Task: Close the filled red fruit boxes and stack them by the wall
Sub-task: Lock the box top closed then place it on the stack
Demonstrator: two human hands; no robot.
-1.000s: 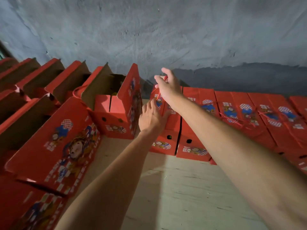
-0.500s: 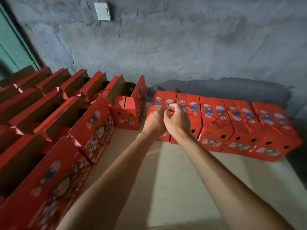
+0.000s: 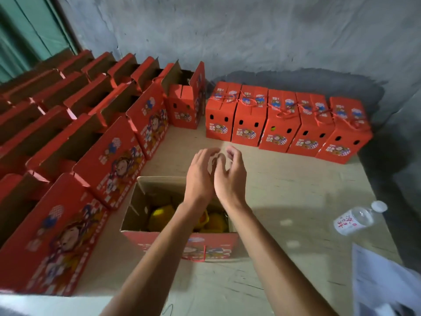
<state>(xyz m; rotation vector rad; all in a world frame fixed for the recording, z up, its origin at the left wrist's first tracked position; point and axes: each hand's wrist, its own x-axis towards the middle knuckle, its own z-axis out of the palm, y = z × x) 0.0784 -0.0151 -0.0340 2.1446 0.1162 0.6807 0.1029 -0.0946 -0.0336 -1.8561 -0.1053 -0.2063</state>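
Several closed red fruit boxes (image 3: 279, 124) with tied red cords stand in a row against the grey wall. Nearer to me stands an open red box (image 3: 180, 246) with yellow fruit (image 3: 159, 216) inside. My left hand (image 3: 199, 179) and my right hand (image 3: 231, 179) hover side by side above its far edge, almost touching each other. Their fingers are loosely curled and hold nothing. My forearms cover part of the fruit.
Rows of open red boxes (image 3: 109, 156) with raised flaps fill the left side of the plywood table (image 3: 296, 190). A water bottle (image 3: 357, 218) lies on its side at the right. White paper sheets (image 3: 385, 283) lie at the bottom right corner.
Both hands left the cord on the closed box by the wall and drew back towards me, over the open box. The view pulled back with them.
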